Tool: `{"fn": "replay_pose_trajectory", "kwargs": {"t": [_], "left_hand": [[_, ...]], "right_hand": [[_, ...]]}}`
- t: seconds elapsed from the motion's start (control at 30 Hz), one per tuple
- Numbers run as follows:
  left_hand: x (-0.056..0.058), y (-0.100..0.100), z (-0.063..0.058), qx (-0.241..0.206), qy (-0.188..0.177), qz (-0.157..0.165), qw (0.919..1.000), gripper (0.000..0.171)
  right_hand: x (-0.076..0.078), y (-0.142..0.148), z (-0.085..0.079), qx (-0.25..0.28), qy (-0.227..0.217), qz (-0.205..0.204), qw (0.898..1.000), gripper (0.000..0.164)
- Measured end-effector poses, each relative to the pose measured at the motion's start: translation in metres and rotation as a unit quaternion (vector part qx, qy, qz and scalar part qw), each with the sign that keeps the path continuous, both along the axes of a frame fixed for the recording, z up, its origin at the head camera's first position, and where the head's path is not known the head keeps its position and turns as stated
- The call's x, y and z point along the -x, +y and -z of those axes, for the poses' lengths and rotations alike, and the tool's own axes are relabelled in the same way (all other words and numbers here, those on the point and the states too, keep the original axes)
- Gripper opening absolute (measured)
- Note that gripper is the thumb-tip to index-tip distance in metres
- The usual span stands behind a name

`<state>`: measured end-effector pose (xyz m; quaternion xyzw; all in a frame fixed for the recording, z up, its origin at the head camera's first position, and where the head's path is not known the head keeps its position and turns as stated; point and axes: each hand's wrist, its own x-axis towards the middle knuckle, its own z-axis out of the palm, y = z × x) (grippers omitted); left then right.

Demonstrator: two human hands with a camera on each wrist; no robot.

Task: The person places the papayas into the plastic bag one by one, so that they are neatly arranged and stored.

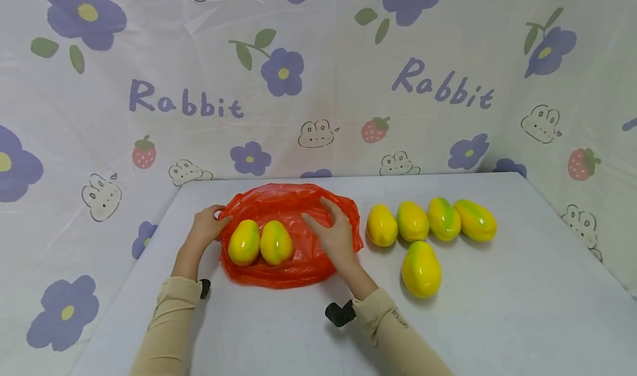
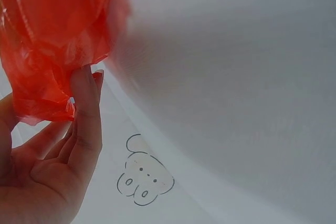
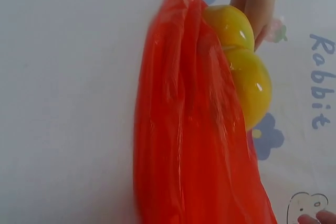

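Red bag [image 3: 178,129] cropped, two mangoes [image 3: 252,90] partly hidden
Right wrist view: the bag runs off the bottom, the right hand [image 1: 335,235] shows only fingertips [image 3: 326,217] (a corner's worth). Left wrist view: the left hand [image 2: 52,177] is cropped. The sleeve print [image 1: 400,318] is too small to read.

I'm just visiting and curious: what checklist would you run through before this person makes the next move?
1. Bag mouth open: ok; the red bag is spread wide.
2. Left grip on the bag: ok; it pinches the left edge.
3. Right grip free: ok; fingers spread, no fruit held.
4. Right grip clear of the plastic: cannot tell.
5. Two bagged fruits side by side: ok.
6. No fruit outside: not ok; five loose fruits lie right of the bag.
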<state>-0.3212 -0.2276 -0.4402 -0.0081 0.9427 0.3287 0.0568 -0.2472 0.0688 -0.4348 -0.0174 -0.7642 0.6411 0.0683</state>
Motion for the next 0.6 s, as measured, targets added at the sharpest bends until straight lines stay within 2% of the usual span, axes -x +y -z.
{"fn": "replay_pose_trajectory", "kwargs": {"t": [0.17, 0.43, 0.6], "left_hand": [[0.0, -0.001, -0.001, -0.001, 0.005, 0.002, 1.0, 0.052], [-0.001, 0.001, -0.003, -0.002, -0.007, 0.002, 1.0, 0.054], [-0.002, 0.0, -0.003, 0.0, -0.008, 0.001, 1.0, 0.055]], "right_hand": [[-0.004, 0.014, -0.003, 0.006, 0.001, 0.001, 1.0, 0.072], [-0.012, 0.036, -0.008, -0.003, -0.016, 0.017, 1.0, 0.071], [-0.02, 0.049, -0.011, -0.023, -0.013, 0.024, 0.999, 0.068]]}}
